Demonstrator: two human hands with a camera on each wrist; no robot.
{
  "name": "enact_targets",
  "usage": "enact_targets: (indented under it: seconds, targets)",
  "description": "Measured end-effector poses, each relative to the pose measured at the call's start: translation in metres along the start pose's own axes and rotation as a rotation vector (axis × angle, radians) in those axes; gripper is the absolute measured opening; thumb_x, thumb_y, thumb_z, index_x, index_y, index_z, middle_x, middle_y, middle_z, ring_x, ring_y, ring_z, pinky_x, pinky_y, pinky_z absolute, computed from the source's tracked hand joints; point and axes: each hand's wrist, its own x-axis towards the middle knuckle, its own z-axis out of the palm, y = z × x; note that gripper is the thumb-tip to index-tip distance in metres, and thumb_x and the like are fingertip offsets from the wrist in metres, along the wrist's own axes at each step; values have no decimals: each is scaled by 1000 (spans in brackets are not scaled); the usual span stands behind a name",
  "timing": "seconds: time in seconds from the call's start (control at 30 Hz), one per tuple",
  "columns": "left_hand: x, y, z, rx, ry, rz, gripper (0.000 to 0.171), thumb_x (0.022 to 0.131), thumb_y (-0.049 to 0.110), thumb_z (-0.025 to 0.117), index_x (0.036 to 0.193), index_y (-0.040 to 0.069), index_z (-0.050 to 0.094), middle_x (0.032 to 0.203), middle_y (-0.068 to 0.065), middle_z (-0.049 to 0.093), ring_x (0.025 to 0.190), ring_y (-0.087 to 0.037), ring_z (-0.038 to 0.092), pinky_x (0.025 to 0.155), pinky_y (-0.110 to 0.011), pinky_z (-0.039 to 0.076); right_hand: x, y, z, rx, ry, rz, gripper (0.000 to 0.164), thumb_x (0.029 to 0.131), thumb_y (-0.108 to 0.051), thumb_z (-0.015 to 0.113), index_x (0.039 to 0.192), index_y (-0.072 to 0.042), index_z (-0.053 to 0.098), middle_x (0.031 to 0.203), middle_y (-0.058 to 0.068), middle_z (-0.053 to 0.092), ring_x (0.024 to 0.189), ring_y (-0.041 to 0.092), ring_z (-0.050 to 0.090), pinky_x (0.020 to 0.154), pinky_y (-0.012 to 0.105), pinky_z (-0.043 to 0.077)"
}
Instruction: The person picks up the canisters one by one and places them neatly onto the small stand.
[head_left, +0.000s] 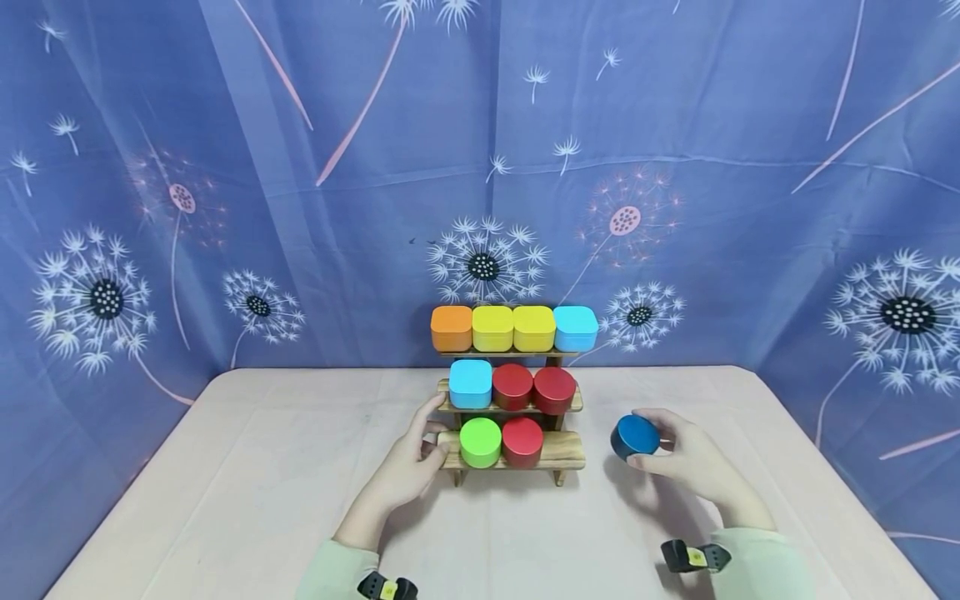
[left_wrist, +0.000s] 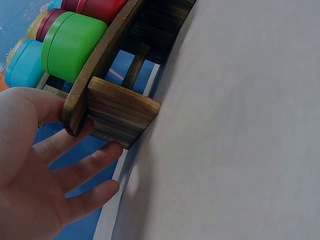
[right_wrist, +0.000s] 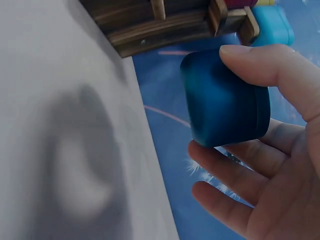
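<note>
My right hand [head_left: 686, 454] holds a dark blue round tin [head_left: 634, 437] between thumb and fingers, above the table and right of a three-step wooden rack [head_left: 562, 450]. In the right wrist view the tin [right_wrist: 225, 100] is tilted. My left hand [head_left: 408, 467] is at the rack's left end, its thumb by the bottom step and a finger reaching the middle step. Its other fingers are loosely extended in the left wrist view. The bottom step bears a green round tin [head_left: 480, 442] and a red round tin [head_left: 522, 442].
A light blue square tin [head_left: 471, 384] and two dark red round tins [head_left: 513, 387] stand on the middle step. Along the top are an orange tin [head_left: 452, 329], two yellow tins [head_left: 492, 329] and a light blue tin [head_left: 576, 329]. A blue dandelion-print cloth [head_left: 360, 250] hangs behind the pale table [head_left: 262, 467].
</note>
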Motion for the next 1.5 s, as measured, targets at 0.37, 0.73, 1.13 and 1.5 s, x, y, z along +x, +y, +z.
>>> enact_targets:
  seconds: [0.37,0.73,1.13,1.5]
  targets:
    - [0,0,-1,-1,3,6,73,93,6,53,149,36,17,119,-10,59,84,-13,58,78,-28,47,2,-21,7,-33,7,-15,65,75,-16,79,130,1,49,110,15,63,95,14,62,80,23,50]
    - [0,0,0,-14,0,23,73,93,5,53,149,36,17,116,-10,60,75,-12,56,71,-24,47,3,-30,17,18,24,-64,60,73,-12,80,123,1,50,106,14,63,90,2,61,78,21,50]
    - [1,1,1,-20,12,13,73,93,4,53,148,37,18,115,-9,60,75,-12,55,71,-24,46,6,-44,30,15,70,-83,58,74,-13,80,124,-1,52,110,15,65,86,5,60,76,28,52]
    - [1,0,1,-16,10,12,73,93,5,53,148,37,18,116,-9,60,76,-12,56,72,-25,47,9,-51,49,28,114,-68,59,74,-14,80,126,-2,54,114,14,63,91,17,61,75,33,53]
